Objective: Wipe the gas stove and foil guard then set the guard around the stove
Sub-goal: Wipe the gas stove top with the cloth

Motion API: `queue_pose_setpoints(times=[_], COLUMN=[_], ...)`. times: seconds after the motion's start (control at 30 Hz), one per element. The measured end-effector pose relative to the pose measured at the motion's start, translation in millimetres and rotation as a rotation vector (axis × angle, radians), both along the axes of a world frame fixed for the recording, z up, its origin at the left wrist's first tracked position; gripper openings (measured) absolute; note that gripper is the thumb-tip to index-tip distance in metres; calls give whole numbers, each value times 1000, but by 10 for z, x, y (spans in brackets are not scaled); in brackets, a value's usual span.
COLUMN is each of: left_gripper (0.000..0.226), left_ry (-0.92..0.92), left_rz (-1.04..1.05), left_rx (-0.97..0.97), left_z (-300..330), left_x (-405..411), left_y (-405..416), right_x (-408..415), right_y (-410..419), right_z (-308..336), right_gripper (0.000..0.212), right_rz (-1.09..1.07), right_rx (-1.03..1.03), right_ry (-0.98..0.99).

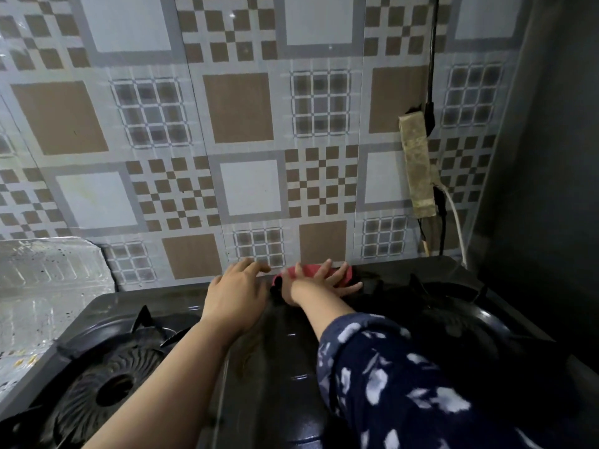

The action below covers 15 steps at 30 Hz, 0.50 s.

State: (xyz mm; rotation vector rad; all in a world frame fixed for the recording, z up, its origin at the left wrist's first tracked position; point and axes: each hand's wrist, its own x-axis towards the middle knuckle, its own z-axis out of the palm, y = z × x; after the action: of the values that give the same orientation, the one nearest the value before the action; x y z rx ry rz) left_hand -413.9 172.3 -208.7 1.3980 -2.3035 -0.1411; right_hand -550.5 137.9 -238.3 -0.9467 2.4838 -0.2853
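We press the red cloth (312, 273) flat against the rear edge of the gas stove (278, 358) with the right hand (319, 281), fingers spread and extended over the cloth rather than curled around it. The left hand (238, 291) rests just beside it on the stove's back rim, fingers loosely bent, gripping nothing.

The foil guard (48, 286) stands at the left end of the stove, against the tiled wall (240, 124), not yet wiped, we judge.

Risks: the cloth may slip into the gap behind the stove, since only flat pressure holds it. A sleeve (405, 377) may also drag across the right burner (453, 319) and snag a pan-support prong.

The stove's long axis runs left to right along the wall; the guard's panel faces the left burner (110, 390).
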Motion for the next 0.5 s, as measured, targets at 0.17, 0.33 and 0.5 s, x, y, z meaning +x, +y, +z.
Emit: queue_pose_setpoints(times=[0.17,0.33,0.5], left_gripper=[32,35,35], left_ry=[-4,-8,-13], left_rz=[-3,-61,-122], left_rx=[8,42,8], left_z=[-49,-65,-83], left_x=[-27,-175,-424], left_y=[-13,5,-4], right_x=[-136,-681,-1152], right_y=[-31,145,129], right_z=[-104,213,383], right_gripper=[75,71,73], right_rz=[361,704,746], right_rx=[105,260,432], right_ry=[170,160,154])
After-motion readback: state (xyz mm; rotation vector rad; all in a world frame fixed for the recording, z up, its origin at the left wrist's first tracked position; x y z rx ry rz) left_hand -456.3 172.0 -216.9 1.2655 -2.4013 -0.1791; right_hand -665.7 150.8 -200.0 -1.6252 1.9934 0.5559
